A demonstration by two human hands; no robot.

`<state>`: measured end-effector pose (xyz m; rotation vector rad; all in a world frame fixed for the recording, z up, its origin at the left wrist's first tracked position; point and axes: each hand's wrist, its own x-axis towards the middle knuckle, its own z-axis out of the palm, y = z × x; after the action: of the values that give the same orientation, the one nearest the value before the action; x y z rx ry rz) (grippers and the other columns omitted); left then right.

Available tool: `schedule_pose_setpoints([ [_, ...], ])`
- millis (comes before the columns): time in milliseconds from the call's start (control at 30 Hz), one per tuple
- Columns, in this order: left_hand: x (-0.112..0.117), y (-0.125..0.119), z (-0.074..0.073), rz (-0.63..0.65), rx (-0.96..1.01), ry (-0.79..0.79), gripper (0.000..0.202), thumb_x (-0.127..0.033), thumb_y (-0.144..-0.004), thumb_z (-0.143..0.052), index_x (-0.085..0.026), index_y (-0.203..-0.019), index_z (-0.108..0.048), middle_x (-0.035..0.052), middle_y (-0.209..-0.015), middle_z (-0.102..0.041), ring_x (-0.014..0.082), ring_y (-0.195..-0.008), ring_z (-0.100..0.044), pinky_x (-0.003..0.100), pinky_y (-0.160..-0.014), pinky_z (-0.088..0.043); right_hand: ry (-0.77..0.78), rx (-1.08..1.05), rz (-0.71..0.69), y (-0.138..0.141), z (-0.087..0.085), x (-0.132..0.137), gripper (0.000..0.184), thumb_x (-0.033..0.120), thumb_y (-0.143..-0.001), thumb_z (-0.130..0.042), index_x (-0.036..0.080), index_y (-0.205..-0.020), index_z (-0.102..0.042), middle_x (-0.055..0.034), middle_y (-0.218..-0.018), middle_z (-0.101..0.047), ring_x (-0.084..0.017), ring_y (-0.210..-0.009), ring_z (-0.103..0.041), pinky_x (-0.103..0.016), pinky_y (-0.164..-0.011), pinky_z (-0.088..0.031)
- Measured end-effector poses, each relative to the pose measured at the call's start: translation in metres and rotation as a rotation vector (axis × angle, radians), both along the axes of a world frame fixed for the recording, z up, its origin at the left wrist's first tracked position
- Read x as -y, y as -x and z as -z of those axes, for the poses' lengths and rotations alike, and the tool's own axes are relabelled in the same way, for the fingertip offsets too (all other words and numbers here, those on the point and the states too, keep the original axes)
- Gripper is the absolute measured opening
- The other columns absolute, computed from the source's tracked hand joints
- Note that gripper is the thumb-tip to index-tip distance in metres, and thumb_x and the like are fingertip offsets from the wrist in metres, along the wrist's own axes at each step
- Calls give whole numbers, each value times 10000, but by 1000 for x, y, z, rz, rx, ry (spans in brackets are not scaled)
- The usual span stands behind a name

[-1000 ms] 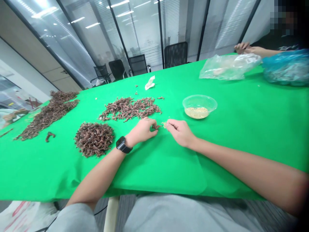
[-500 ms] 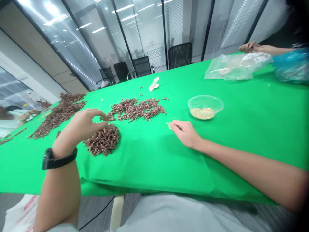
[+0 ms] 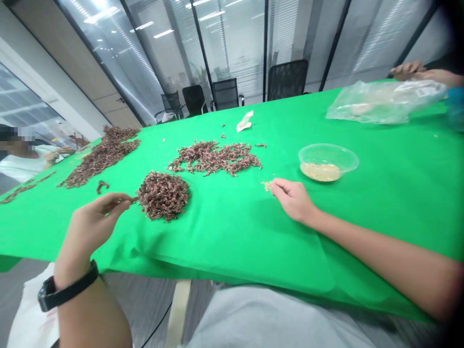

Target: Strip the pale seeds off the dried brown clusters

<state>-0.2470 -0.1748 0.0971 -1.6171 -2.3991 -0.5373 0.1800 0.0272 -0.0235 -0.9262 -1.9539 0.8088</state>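
Note:
My left hand (image 3: 92, 224), with a black watch on its wrist, pinches a small dark brown sprig (image 3: 134, 198) at the edge of a heaped pile of dried reddish-brown spiky pieces (image 3: 163, 195). My right hand (image 3: 293, 199) rests on the green cloth (image 3: 224, 241), its curled fingertips beside a small spill of pale grains (image 3: 267, 185). Nothing shows in its grip, though the fingers hide part of the spill. Behind the pile lies a flatter spread of the same brown pieces (image 3: 213, 158), and a longer strip (image 3: 101, 157) runs to the left. A clear plastic bowl (image 3: 328, 153) holds pale grains.
A clear plastic bag (image 3: 384, 102) lies at the far right, with a blue bag (image 3: 456, 108) at the frame's edge. A co-worker's hands (image 3: 408, 70) rest beyond it. Another person (image 3: 25, 162) sits far left. A paper scrap (image 3: 244, 121) lies on the cloth.
My left hand has moved from the middle of the table, over the pile, to the pile's near left side, now pinching a sprig. My right hand has stayed by the grains.

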Motion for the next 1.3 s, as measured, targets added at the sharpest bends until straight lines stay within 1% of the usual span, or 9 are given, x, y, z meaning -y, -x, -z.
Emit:
schedule_pose_setpoints([
  [100,10,1,9,-67,158,-25,317,-576,-859,-576,-318,-1016,-673,-48,-949,-779,218,-884,-719,321,-802,-551,21,-4,2,0,0,0,358,372,-960,-439,201,-646,-429,36,-577,-357,-123,-563,-355,-300,-575,-255],
  [233,13,3,17,-96,314,-60,465,-627,-721,-665,-233,-965,-692,42,-901,-785,243,-856,-734,308,-751,-557,37,-12,8,0,0,0,357,379,-958,-443,201,-648,-435,37,-582,-356,-121,-563,-353,-297,-575,-258],
  [433,3,3,21,-154,274,-90,465,-611,-679,-666,-225,-920,-763,56,-931,-793,256,-892,-721,320,-790,-538,55,-7,15,0,-1,0,347,372,-951,-444,203,-648,-436,37,-576,-360,-122,-559,-353,-297,-566,-253],
  [600,-3,5,23,-131,287,46,476,-621,-634,-673,-232,-892,-765,38,-910,-795,246,-857,-710,299,-750,-520,63,-18,6,0,-2,0,345,365,-947,-447,202,-643,-436,35,-576,-370,-120,-561,-356,-294,-568,-260],
  [667,-4,9,25,-152,278,105,455,-612,-628,-663,-237,-866,-760,24,-900,-794,237,-848,-707,288,-732,-506,61,-20,5,0,-1,0,351,366,-946,-451,201,-638,-431,36,-575,-369,-117,-557,-352,-293,-568,-258],
  [833,-6,16,29,-239,233,220,455,-639,-621,-632,-244,-818,-740,6,-805,-774,215,-715,-679,281,-625,-453,51,-20,4,0,-1,-1,350,354,-946,-453,201,-632,-428,38,-570,-363,-115,-554,-341,-292,-570,-256],
  [1033,-4,18,32,-279,210,312,518,-693,-567,-639,-248,-817,-733,5,-778,-758,236,-782,-689,286,-675,-450,53,-24,0,1,-2,0,340,339,-940,-456,201,-630,-427,39,-566,-369,-114,-554,-348,-291,-567,-257],
  [1167,-5,16,33,-254,207,393,538,-709,-572,-601,-251,-822,-728,-8,-755,-743,232,-762,-670,288,-672,-436,69,-25,2,1,-1,0,335,333,-940,-458,201,-633,-434,38,-569,-380,-115,-556,-351,-288,-564,-259],
  [1300,-8,11,35,-231,212,408,525,-691,-567,-586,-245,-814,-711,-5,-776,-747,232,-751,-662,291,-659,-431,88,-47,5,0,-1,-1,331,338,-942,-460,202,-640,-443,37,-566,-387,-116,-556,-356,-283,-558,-261],
])
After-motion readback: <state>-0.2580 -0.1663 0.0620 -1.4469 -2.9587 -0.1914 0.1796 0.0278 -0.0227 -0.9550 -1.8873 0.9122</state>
